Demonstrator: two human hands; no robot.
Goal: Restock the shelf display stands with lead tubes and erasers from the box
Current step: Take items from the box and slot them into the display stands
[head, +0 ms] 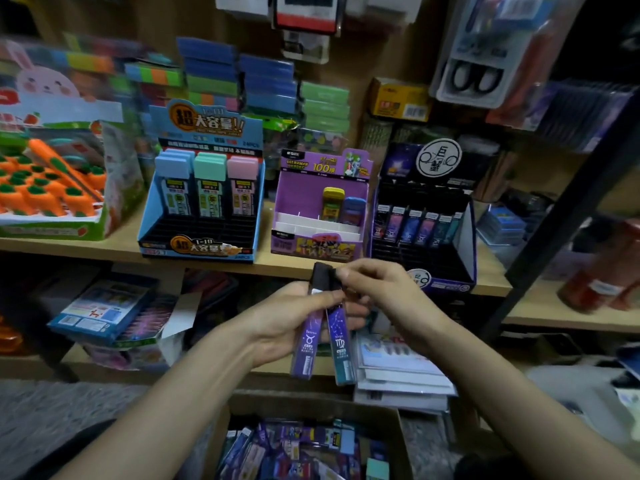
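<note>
My left hand curls round two slim, flat plastic lead tubes, held just below the shelf edge. One is a purple tube marked Taurus, the other a blue-to-teal tube marked Virgo, and both are black-capped. My right hand pinches their cap ends between thumb and fingertip. I expect them to be light, stiff and slick, with caps that may pop, so the flat sides at mid-length look the safest hold. Beyond, on the wooden shelf, the black constellation display stand carries one row of six tubes, as far as I can count. Below my wrists, the open cardboard box holds a jumble, too many to count.
</note>
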